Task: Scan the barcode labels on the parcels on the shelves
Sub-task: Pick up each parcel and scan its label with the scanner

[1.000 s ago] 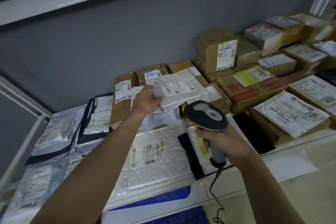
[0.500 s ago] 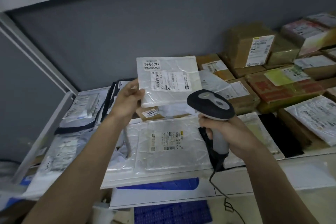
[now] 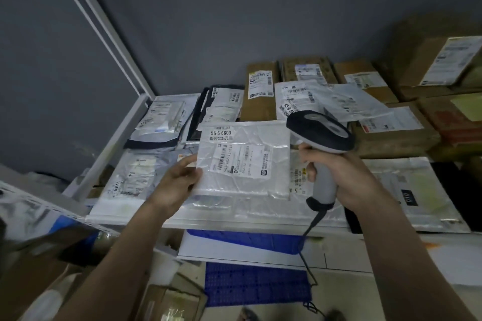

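My left hand [image 3: 177,182] grips the left edge of a flat white plastic parcel [image 3: 250,180], holding it up above the shelf with its labels facing me; the top label reads 56-6-6603 and a barcode label [image 3: 241,160] sits below it. My right hand [image 3: 339,174] holds the grey handle of a corded barcode scanner [image 3: 319,131], whose dark head sits just right of the parcel's top corner. Many other labelled parcels lie on the white shelf [image 3: 260,223].
Brown cardboard boxes [image 3: 260,91] line the back and right of the shelf. White and dark poly bags [image 3: 161,120] fill the left corner beside the white upright post [image 3: 104,21]. A blue crate [image 3: 255,286] and open cartons [image 3: 172,302] sit below.
My left hand brought the white parcel down and nearer to me, its labels now plainly facing up. The camera swung left, and the scanner stayed close to the parcel's right side.
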